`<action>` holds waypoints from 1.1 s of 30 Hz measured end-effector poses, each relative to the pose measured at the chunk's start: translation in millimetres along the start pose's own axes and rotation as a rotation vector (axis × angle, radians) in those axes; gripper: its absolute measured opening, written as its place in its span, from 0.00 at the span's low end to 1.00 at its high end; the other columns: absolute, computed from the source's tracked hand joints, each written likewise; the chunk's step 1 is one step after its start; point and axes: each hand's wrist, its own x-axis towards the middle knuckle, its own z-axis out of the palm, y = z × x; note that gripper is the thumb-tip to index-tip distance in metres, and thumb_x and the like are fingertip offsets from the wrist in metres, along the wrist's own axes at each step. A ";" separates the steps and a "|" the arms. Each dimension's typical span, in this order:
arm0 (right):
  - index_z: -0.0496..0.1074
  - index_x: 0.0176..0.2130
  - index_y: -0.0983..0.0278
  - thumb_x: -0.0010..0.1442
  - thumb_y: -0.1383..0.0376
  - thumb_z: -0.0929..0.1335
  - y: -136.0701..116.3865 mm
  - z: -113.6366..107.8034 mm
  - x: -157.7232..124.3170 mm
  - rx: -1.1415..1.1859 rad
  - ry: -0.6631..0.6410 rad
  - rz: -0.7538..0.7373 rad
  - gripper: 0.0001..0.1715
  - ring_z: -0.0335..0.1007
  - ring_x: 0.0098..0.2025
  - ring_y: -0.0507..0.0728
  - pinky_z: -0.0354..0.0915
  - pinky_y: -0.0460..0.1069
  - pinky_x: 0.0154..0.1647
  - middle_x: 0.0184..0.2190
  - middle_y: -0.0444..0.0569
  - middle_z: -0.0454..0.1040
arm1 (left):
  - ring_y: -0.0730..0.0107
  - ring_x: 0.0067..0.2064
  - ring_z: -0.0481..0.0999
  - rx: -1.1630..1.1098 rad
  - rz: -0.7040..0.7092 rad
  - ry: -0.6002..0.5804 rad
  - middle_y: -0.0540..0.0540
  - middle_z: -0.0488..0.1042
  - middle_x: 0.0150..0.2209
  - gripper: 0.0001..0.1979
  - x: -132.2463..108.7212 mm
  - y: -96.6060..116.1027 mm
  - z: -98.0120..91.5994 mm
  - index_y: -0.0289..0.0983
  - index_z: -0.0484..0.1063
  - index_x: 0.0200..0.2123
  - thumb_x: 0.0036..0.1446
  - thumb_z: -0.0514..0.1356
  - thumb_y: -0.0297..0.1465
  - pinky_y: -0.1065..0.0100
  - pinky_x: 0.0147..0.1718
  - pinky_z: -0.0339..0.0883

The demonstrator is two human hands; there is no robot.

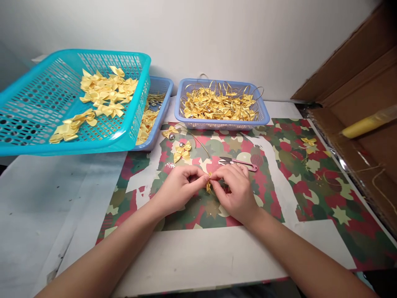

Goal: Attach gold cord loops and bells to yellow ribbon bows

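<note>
My left hand [181,186] and right hand [235,190] both pinch a small yellow fabric ribbon piece [209,188] above the red-and-green patterned paper [192,221]. I judge it's fine shaping or fastening; next calls for steady fingertips.

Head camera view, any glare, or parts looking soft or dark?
In the head view, a white glint marks the near corner of the turquoise basket; in that view, the yellow tube looks soft, and the cardboard darkens toward the top right.

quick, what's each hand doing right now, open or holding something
Left hand: closed, thumb and finger pinching a small yellow bow.
Right hand: closed, fingertips pinching the same bow from the other side.
</note>
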 end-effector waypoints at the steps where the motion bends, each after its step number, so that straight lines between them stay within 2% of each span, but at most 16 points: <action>1: 0.67 0.31 0.62 0.62 0.70 0.64 -0.1 0.0 0.0 -0.002 -0.006 0.003 0.08 0.65 0.31 0.53 0.53 0.52 0.40 0.27 0.42 0.73 | 0.77 0.23 0.61 0.002 0.001 0.000 0.52 0.67 0.20 0.14 -0.1 0.1 -0.2 0.35 0.73 0.23 0.58 0.57 0.35 0.75 0.21 0.53; 10: 0.64 0.31 0.62 0.62 0.68 0.64 0.3 -0.5 -0.1 -0.001 -0.091 0.049 0.06 0.66 0.34 0.53 0.53 0.52 0.44 0.28 0.42 0.72 | 0.76 0.23 0.63 0.068 0.055 0.019 0.51 0.68 0.19 0.13 0.1 -0.1 0.4 0.34 0.72 0.22 0.57 0.57 0.33 0.75 0.21 0.55; 15: 0.64 0.31 0.62 0.62 0.68 0.65 0.6 -1.4 -1.0 0.004 -0.102 0.052 0.07 0.64 0.32 0.53 0.52 0.52 0.44 0.28 0.41 0.71 | 0.75 0.24 0.63 0.109 0.098 0.037 0.50 0.69 0.21 0.13 -0.3 -2.8 0.8 0.34 0.72 0.22 0.57 0.57 0.33 0.74 0.22 0.56; 24: 0.64 0.31 0.62 0.62 0.68 0.64 1.0 -1.3 -0.1 0.010 -0.108 0.045 0.07 0.65 0.32 0.52 0.52 0.53 0.46 0.28 0.42 0.72 | 0.75 0.24 0.63 0.130 0.106 0.040 0.50 0.70 0.22 0.13 -0.7 -4.7 1.3 0.34 0.73 0.23 0.57 0.57 0.32 0.74 0.23 0.56; 33: 0.66 0.30 0.62 0.61 0.67 0.65 0.6 -1.7 0.4 -0.019 -0.088 0.060 0.06 0.65 0.31 0.53 0.51 0.52 0.43 0.27 0.41 0.72 | 0.76 0.23 0.62 0.126 0.104 0.035 0.51 0.68 0.20 0.13 -0.4 -4.5 0.7 0.34 0.72 0.23 0.57 0.57 0.32 0.74 0.22 0.55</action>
